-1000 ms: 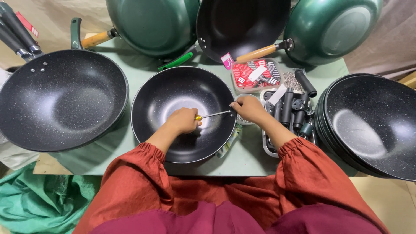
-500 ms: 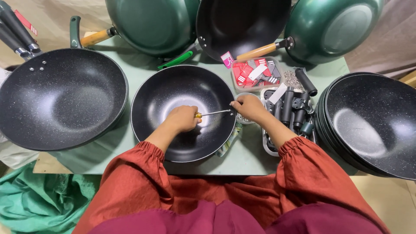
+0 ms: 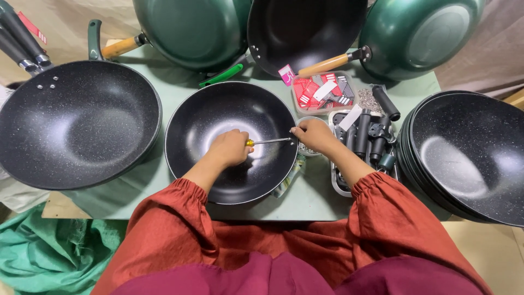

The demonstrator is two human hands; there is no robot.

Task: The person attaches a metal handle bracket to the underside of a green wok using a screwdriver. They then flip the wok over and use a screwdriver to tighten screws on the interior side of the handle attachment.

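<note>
Unchanged over the last second: left hand (image 3: 229, 148) grips the screwdriver (image 3: 267, 141) inside the centre wok (image 3: 207, 117); right hand (image 3: 312, 135) pinches its rim, mid-bench.

screwdriver (image 3: 266, 142) handle hidden inside left hand (image 3: 229, 148), tip behind right hand (image 3: 312, 134) fingers

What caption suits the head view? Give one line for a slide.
Left hand holds a screwdriver inside a black pan; right hand steadies its rim beside a tray of handles.
</note>
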